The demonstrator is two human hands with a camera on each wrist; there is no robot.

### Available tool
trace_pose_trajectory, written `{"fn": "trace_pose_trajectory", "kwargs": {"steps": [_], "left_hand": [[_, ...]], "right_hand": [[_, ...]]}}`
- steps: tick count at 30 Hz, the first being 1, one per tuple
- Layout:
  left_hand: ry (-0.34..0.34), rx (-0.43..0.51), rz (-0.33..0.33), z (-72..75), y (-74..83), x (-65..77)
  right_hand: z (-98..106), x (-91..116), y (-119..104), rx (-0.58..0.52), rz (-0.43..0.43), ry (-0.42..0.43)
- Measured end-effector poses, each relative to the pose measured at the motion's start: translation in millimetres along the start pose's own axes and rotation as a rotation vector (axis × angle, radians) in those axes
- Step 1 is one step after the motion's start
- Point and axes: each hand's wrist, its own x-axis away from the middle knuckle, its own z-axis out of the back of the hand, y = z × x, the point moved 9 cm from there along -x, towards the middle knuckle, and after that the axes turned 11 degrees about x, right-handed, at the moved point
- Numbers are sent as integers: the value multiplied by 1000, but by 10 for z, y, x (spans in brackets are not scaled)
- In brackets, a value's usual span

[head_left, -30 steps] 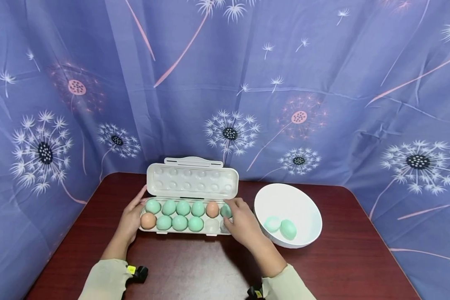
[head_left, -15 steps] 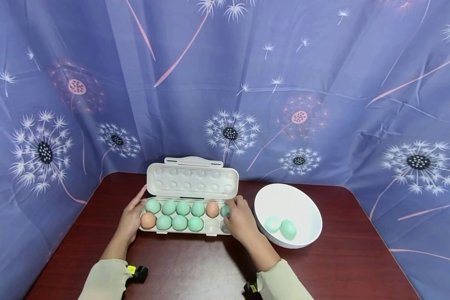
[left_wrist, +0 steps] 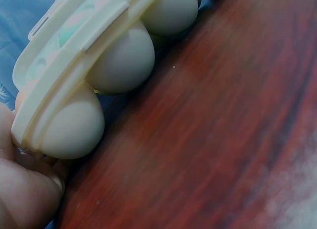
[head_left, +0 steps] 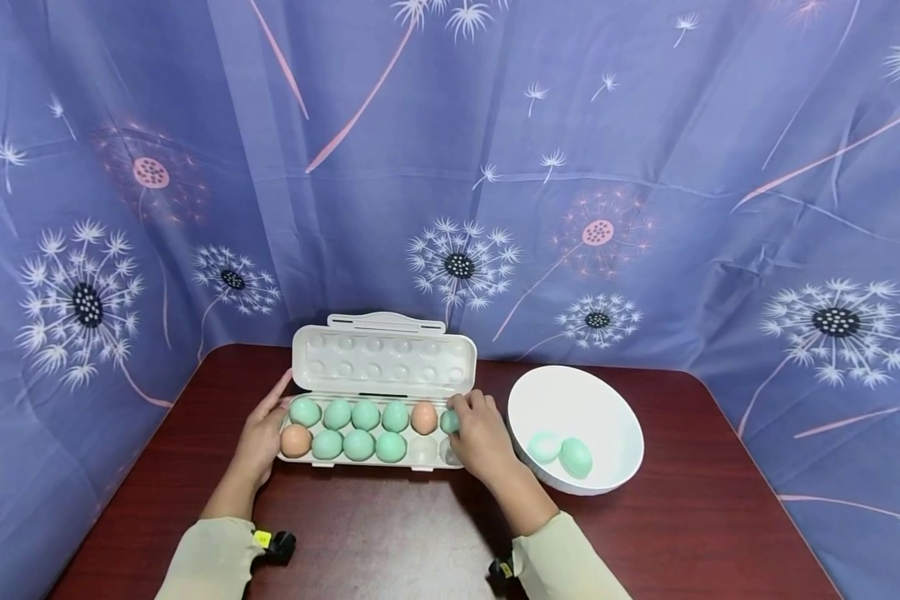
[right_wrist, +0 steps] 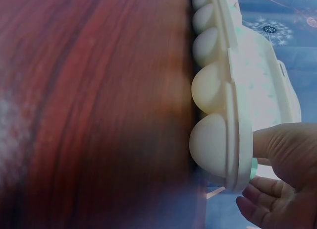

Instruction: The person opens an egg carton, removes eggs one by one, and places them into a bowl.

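In the head view, an open egg carton point(head_left: 423, 452) holds green eggs point(head_left: 359, 445) and two brown eggs point(head_left: 424, 418) in two rows. My left hand point(head_left: 259, 435) holds the carton's left end, with its index finger reaching back beside the raised lid point(head_left: 385, 360). At the right end, my right hand point(head_left: 484, 435) pinches a green egg point(head_left: 449, 422) in the back corner cup; the hand partly covers it. The front cups beside this hand hold no egg. The right wrist view shows the thumb and fingers of the right hand point(right_wrist: 292, 172) over the carton's end.
A white bowl point(head_left: 576, 392) with two green eggs point(head_left: 576, 458) stands right of the carton, close to my right hand. The dark red wooden table point(head_left: 375, 533) ends at a blue dandelion-print curtain point(head_left: 345, 208) behind and at the sides.
My right hand has shifted slightly left at the back right cup, its fingers now around the green egg there. The left hand and the carton have stayed in place.
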Motion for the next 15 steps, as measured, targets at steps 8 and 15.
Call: {"fn": "trace_pose_trajectory", "kwargs": {"steps": [8,15], "left_hand": [[-1,-4,36,5,-27,3],[-4,1,35,-10,3,17]], "right_hand": [[-27,8,10,-31,-19,-42],[-23,14,-10,-4,8,-41]]}}
